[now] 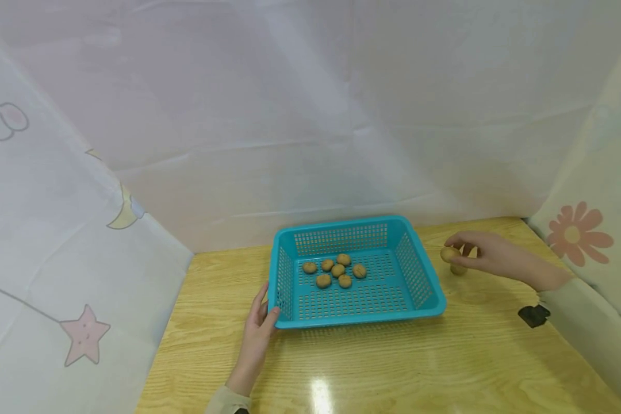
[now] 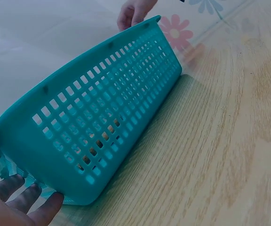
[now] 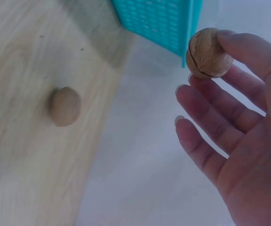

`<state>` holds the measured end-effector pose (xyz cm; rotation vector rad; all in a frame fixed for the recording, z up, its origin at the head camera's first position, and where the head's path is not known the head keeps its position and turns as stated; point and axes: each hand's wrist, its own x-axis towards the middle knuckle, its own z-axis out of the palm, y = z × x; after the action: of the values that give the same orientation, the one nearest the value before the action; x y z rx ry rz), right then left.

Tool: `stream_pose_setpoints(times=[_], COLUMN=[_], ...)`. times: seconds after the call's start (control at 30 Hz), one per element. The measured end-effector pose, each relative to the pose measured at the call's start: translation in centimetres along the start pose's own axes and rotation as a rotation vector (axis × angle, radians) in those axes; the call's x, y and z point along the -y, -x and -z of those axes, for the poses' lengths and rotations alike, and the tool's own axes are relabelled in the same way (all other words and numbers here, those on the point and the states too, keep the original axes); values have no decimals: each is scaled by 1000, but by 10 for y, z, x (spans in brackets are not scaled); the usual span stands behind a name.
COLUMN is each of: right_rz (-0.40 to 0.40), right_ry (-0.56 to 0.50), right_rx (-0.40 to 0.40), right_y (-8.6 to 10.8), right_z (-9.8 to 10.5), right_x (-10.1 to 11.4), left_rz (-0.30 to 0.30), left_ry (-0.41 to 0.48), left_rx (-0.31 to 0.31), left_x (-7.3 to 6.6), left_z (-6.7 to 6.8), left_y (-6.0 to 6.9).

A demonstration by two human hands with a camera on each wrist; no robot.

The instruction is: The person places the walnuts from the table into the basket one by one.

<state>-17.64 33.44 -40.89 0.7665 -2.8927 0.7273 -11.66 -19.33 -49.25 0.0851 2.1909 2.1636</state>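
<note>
A blue-green plastic basket (image 1: 362,320) with slotted walls stands on the table, several walnuts (image 1: 323,280) lying loose on the left part of its floor. At its front left corner my left hand (image 1: 257,330) holds the basket, thumb at the rim and fingers against the outer wall (image 2: 22,200). To the right of the basket, my right hand (image 1: 478,252) pinches a walnut (image 3: 208,54) between thumb and fingertips, above the table. Another walnut (image 3: 65,107) lies on the table under that hand; in the head view it is partly hidden.
The wooden table (image 1: 372,374) ends at a pale cloth backdrop (image 1: 300,144) behind and at printed cloth walls on both sides. A dark object (image 1: 534,315) is on the right sleeve near the wrist.
</note>
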Motion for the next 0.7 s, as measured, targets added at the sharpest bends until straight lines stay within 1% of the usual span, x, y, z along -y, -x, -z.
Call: stream_pose_setpoints(times=[0.13,0.23,0.37,0.47,0.6,0.7], right_rz=[-23,-23,35,76,78,68], right_ry=[-20,-27,-44,-52,-51,-52], right_rx=[28,39,42,42,66,92], right_y=[-14,-26,-43,-58,-78,-93], right_z=[7,10,12,13,11,6], right_x=[15,24,34,42,52,57], left_rz=[-5,-5,2,-7,-8,-1], left_ry=[3,9,14,2,-14,-14], left_rx=[4,6,9,6,-1,-7], left_x=[-1,-1,-2,-2,-1,-1], left_z=[-1,-1,-1,0,0,0], left_y=[-1,-1,0,1,1,1])
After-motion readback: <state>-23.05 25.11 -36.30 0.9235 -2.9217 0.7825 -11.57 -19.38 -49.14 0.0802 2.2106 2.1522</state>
